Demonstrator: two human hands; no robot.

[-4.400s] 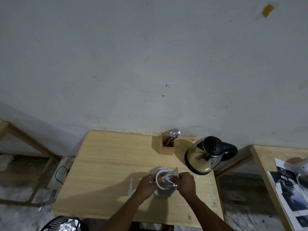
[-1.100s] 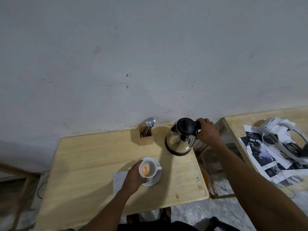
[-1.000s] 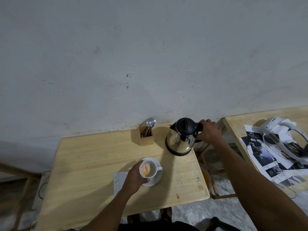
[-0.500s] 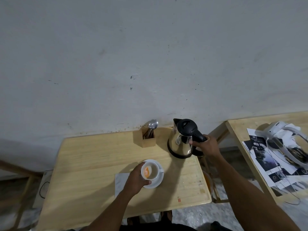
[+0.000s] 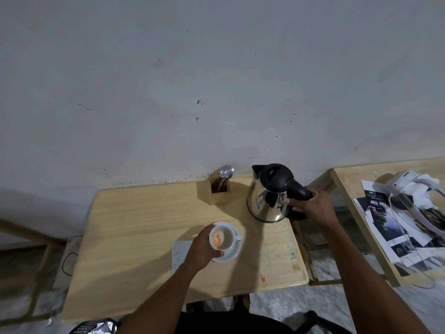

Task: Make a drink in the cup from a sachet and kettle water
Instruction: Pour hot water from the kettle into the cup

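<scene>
A white cup [image 5: 225, 239] with orange powder inside stands on a white saucer [image 5: 232, 254] near the front of the wooden table [image 5: 134, 227]. My left hand [image 5: 201, 251] wraps the cup's left side. A steel kettle [image 5: 268, 198] with a black lid and handle stands at the table's back right. My right hand [image 5: 313, 208] grips its black handle. An emptied sachet [image 5: 180, 251] lies flat on the table, partly under my left wrist.
A wooden holder [image 5: 218, 192] with spoons stands by the wall, left of the kettle. A second table [image 5: 349, 189] to the right carries printed sheets [image 5: 390, 227] and a white headset [image 5: 419, 196]. A foil bag [image 5: 96, 327] shows at the bottom edge.
My right hand let go of the sachet, reached to the kettle and closed round its handle. The kettle has turned, spout now toward the back left. My left hand has kept hold of the cup.
</scene>
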